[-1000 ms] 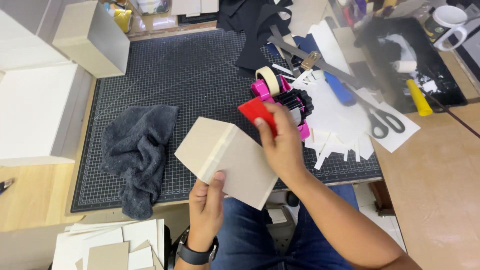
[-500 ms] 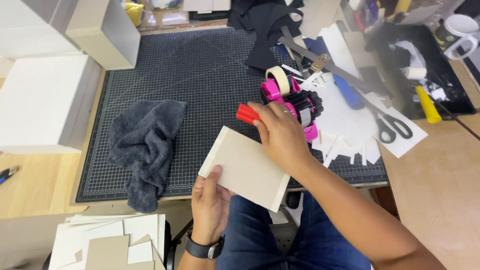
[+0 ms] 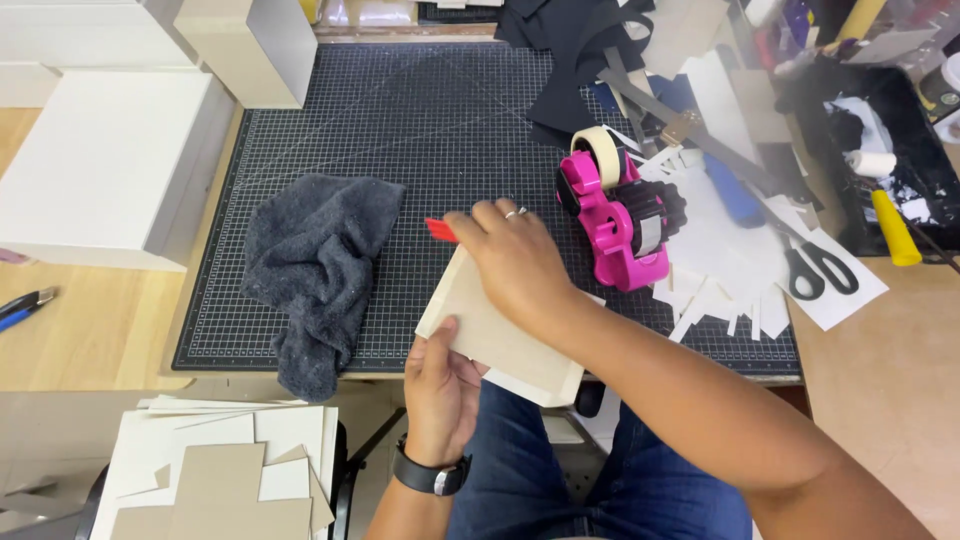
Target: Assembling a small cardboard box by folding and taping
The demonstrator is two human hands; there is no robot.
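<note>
A flat cream cardboard box (image 3: 500, 335) rests tilted over the near edge of the black cutting mat (image 3: 420, 130). My left hand (image 3: 440, 385), with a dark watch on its wrist, grips the box's near-left corner from below. My right hand (image 3: 515, 265) presses down on the box's far edge and holds a small red tool (image 3: 440, 230), whose tip sticks out to the left of my fingers. A pink tape dispenser (image 3: 615, 215) with a roll of beige tape stands just right of my right hand.
A crumpled grey cloth (image 3: 315, 270) lies on the mat's left part. White boxes (image 3: 100, 170) stand at left. Cardboard sheets (image 3: 225, 470) are stacked at lower left. Paper scraps, black-handled scissors (image 3: 815, 265), a metal ruler and a yellow-handled tool (image 3: 895, 230) crowd the right.
My right hand with the red tool has slid left along the box's far edge. The box now lies flatter and lower, and my left hand has shifted its grip with it.
</note>
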